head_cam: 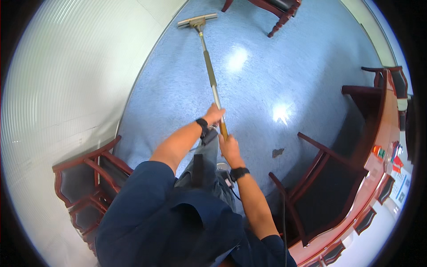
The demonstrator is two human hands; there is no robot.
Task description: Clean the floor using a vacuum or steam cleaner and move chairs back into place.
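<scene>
A mop [209, 68] with a metal pole reaches forward from my hands to the blue floor [253, 90]. Its wide, flat head [197, 21] rests on the floor at the far left, by the foot of the pale ribbed wall. My left hand [214, 114] wraps around the bare metal of the pole. Lower down, my right hand [230, 149] grips the yellow-brown end sleeve. A dark band circles each wrist. Beneath the hands, my legs and one shoe show in part.
Wooden chairs [75, 180] with dark padding stand against the wall [63, 86] on the left. Another chair [283, 20] is ahead. To the right, a dark chair [328, 190] sits at a long wooden table [377, 133] bearing small items. A dark patch [277, 153] marks the floor.
</scene>
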